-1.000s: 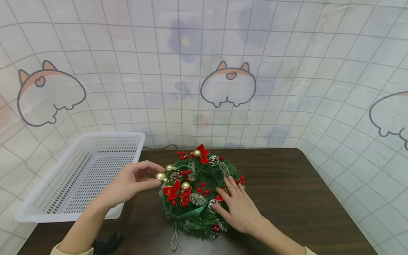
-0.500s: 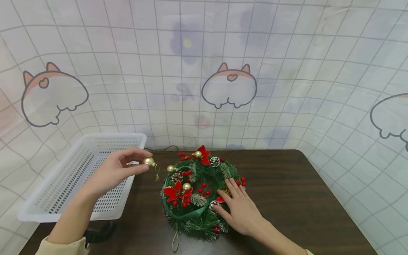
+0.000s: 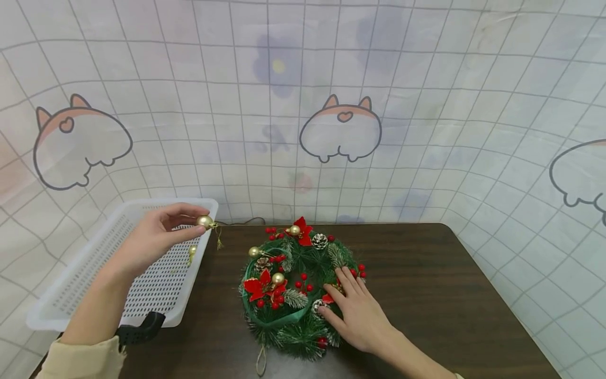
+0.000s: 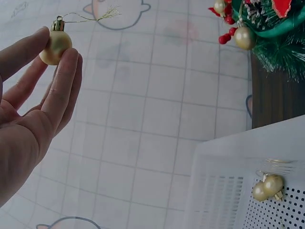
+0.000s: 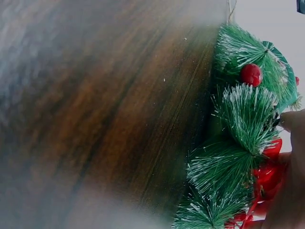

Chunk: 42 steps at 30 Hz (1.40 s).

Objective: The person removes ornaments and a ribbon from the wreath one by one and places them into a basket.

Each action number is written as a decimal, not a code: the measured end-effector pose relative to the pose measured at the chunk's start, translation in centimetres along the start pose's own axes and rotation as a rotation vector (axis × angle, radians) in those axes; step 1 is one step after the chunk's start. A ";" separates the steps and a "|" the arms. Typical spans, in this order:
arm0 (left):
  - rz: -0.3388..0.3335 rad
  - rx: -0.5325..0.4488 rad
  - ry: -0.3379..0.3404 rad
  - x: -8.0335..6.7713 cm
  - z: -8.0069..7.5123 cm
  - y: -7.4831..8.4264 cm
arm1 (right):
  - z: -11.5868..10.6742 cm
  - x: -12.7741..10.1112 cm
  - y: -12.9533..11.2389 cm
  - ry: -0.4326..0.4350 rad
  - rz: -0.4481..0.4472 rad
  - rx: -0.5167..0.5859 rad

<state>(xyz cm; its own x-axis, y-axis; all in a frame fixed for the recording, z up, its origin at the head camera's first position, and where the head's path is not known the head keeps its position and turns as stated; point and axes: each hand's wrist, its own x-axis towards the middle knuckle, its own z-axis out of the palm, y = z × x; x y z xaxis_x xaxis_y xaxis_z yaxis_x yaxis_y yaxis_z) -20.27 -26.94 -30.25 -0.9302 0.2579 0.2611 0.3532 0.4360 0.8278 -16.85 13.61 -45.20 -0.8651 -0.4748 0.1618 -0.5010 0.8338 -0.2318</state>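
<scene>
My left hand [image 3: 156, 237] pinches a gold bauble [image 3: 204, 221] between thumb and fingertips, left of frame centre, over the white basket's [image 3: 61, 310] right rim. My right hand [image 3: 357, 310] lies flat, fingers straight, on the wreath [image 3: 293, 287] at lower centre. Two more gold baubles [image 4: 268, 187] sit inside the basket.

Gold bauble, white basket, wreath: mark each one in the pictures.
gold bauble [image 4: 55, 46]: left wrist view, middle of the ball.
white basket [image 3: 208, 202]: head view, far right rim corner.
wreath [image 3: 303, 258]: head view, green needles of the ring.
</scene>
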 end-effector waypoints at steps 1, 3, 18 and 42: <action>-0.010 0.005 0.003 0.0 -0.1 -0.1 | 0.0 0.0 0.0 0.000 0.002 0.001; -0.017 0.010 0.007 0.1 -0.2 -0.3 | 0.1 -0.1 0.0 0.001 0.005 0.001; -0.085 0.023 0.057 1.3 -1.4 -2.1 | 0.1 -0.5 0.0 0.009 0.023 0.004; -0.193 0.012 0.104 3.0 -3.6 -7.7 | 0.0 -0.4 -0.1 0.013 0.002 0.026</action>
<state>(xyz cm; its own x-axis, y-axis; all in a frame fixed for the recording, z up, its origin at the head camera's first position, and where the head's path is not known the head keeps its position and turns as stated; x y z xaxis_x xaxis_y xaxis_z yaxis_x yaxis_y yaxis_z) -26.14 -32.66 -34.02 -0.9858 0.0788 0.1482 0.1678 0.4788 0.8617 -16.45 13.76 -45.21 -0.8659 -0.4692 0.1732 -0.4996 0.8272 -0.2571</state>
